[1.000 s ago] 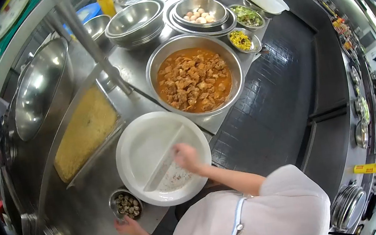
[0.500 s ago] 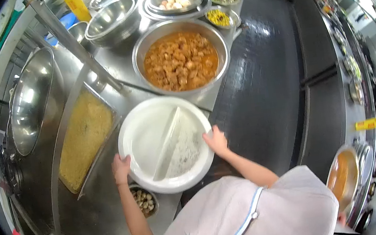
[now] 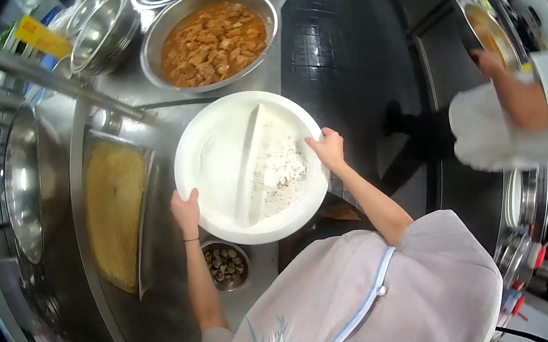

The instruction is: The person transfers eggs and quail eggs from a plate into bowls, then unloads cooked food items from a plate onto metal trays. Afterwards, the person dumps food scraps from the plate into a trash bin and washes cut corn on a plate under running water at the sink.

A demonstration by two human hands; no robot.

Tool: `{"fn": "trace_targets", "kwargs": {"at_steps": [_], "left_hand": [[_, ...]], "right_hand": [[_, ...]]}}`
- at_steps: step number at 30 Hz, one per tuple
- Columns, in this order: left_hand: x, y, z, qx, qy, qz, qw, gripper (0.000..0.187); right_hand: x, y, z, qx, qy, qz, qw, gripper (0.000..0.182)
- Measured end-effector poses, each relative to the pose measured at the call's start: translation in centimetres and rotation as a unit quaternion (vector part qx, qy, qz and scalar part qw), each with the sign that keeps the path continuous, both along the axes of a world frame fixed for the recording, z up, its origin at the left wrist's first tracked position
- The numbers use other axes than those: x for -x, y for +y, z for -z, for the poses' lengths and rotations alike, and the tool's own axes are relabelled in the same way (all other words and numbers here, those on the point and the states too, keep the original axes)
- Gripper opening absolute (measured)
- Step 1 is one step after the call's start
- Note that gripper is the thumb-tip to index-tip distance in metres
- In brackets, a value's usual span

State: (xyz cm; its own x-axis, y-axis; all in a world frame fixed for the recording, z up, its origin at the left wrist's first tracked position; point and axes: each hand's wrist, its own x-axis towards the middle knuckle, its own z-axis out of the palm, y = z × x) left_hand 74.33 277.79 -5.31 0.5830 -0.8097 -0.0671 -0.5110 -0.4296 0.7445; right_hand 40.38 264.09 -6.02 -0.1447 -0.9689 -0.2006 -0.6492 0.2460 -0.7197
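Note:
Both my hands hold a large white round dish point(image 3: 251, 167) with a straight divider across its middle. My left hand point(image 3: 187, 213) grips the left rim, thumb on top and fingers hidden underneath. Opposite it, my right hand point(image 3: 328, 148) grips the right rim the same way. The dish's right half has a speckled, patchy bottom; the left half is plain white. Just below the dish's lower left edge is a small metal bowl point(image 3: 248, 277) of small round mottled pieces. Beyond the far rim stands a wide metal basin point(image 3: 150, 61) of brown meat pieces in orange sauce.
To the left, a tray point(image 3: 146, 188) of yellowish food lies behind a metal rail point(image 3: 83, 217). Stacked steel bowls point(image 3: 105, 37) stand at the back left. On the right, a co-worker point(image 3: 509, 116) holds a big pan point(image 3: 500, 37) near the opposite counter. Dark floor lies between.
My view has turned, and the basin and counter things sit higher and further left. The dish remains in both hands. A co-worker has come into view on the right, holding a pan.

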Motion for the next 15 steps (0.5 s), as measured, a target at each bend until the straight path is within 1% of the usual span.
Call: {"fn": "trace_targets", "kwargs": {"at_steps": [2,3,7,10,11,12,13,14,15], "left_hand": [[1.9,-0.8,-0.2,-0.003,0.020,0.009,1.000,0.028],[3.0,-1.4,-0.6,0.033,0.029,0.030,0.999,0.027],[7.0,-4.2,-0.4,0.022,0.047,0.073,0.996,0.027],[10.3,-7.6,-0.7,0.025,0.060,0.107,0.992,0.026],[11.5,-8.8,-0.7,0.015,0.044,0.128,0.991,0.026],[12.5,-10.5,-0.7,0.012,0.025,0.146,0.989,0.026],[13.5,-12.1,-0.4,0.035,0.052,0.163,0.985,0.027],[14.4,-13.7,0.3,0.074,0.044,0.197,0.977,0.027],[15.9,-15.3,0.3,0.039,0.055,0.189,0.980,0.027]], "right_hand": [[2.4,0.7,0.3,0.015,-0.008,0.025,1.000,0.033],[3.6,1.1,0.5,0.030,-0.016,0.036,0.999,0.033],[8.8,2.1,0.3,0.038,0.006,0.079,0.996,0.033],[12.5,2.0,-0.4,0.066,0.033,0.127,0.989,0.033],[13.6,2.0,-0.6,0.077,0.010,0.152,0.985,0.033],[14.9,2.1,-0.5,0.095,0.013,0.159,0.983,0.032],[16.2,1.5,-0.4,0.125,0.014,0.164,0.979,0.032],[17.6,1.1,-0.4,0.103,0.037,0.173,0.979,0.030],[18.8,0.8,-0.2,0.134,0.003,0.198,0.971,0.030]]}}
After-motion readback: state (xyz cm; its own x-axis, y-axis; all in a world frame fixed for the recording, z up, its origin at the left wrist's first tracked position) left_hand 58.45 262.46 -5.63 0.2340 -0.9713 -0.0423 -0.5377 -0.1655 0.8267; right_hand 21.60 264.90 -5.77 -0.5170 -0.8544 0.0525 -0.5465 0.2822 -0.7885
